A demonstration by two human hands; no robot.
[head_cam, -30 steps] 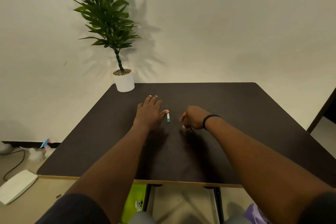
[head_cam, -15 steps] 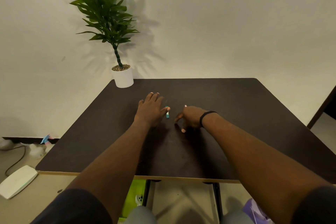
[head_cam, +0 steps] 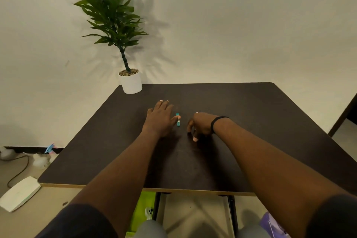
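A small teal and white stick-shaped object [head_cam: 178, 122] lies on the dark table [head_cam: 251, 114] near its middle. My left hand [head_cam: 161, 119] lies flat on the table just left of it, fingers straight, with the thumb tip touching the object's far end. My right hand [head_cam: 201, 123] rests on the table a little to the right of the object, apart from it. Its fingers are loosely bent and spread, the thumb points back toward me, and a black band circles the wrist. Whether anything lies under the right palm is hidden.
A potted plant in a white pot [head_cam: 131, 83] stands on the table's far left corner against the wall. On the floor to the left lie a white flat device [head_cam: 19, 193] and a cable. A green box [head_cam: 143, 210] sits under the table's near edge.
My right hand has loosened from a curled fist to spread, bent fingers. My left thumb has come onto the object's far end. The view has shifted slightly.
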